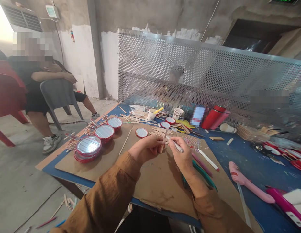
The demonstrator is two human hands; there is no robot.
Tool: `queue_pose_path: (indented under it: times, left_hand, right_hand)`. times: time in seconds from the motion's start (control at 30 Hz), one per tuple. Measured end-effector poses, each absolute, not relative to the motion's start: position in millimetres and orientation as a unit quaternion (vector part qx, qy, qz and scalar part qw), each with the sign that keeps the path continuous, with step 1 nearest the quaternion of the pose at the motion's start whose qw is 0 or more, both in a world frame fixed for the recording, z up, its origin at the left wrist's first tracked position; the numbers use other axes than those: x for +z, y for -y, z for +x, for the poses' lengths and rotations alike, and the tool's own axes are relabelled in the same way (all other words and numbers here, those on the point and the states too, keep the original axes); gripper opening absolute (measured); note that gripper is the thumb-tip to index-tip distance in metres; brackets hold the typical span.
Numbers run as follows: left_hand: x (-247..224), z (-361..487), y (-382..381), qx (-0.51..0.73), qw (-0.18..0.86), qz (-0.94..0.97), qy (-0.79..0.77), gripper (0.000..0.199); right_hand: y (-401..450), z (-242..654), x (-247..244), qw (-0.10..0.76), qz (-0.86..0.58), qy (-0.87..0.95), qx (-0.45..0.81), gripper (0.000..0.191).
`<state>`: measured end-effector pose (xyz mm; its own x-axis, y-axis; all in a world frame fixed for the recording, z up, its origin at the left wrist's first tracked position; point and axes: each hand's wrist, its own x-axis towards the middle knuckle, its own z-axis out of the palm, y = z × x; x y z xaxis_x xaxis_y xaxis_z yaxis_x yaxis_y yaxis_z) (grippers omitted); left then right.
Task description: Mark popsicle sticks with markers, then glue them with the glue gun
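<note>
Near the middle of the view, my left hand is closed on small wooden sticks, held upright above the cardboard. My right hand grips a white pen, its tip end close to the sticks. Beyond my hands, more loose sticks and colored rubber bands lie on the cardboard. A small round red-rimmed piece rests just past my left hand. Several larger red-rimmed round pieces with sticks attached stand to the left.
On the blue table are a white marker, green-handled scissors, a pink glue gun, paper cups and a red bottle. A perforated metal panel stands behind. A person sits at the left.
</note>
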<state>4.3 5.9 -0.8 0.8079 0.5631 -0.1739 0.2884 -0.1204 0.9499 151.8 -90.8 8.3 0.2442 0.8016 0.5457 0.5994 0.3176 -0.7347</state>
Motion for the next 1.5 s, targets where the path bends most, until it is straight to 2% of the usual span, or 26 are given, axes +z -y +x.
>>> queue_pose_path:
  times: [1.17,1.5]
  left_hand:
    - [-1.1,5.9,-3.3,0.130,0.581,0.744,-0.304,0.035]
    - [-0.4,3.3,-4.8,0.125,0.594,0.742,-0.286,0.032]
  right_hand:
    - [89.5,152.0,7.6,0.529,-0.562,0.629,0.094,0.022]
    - [91.5,155.2,10.6,0.535,-0.589,0.599,0.088,0.029]
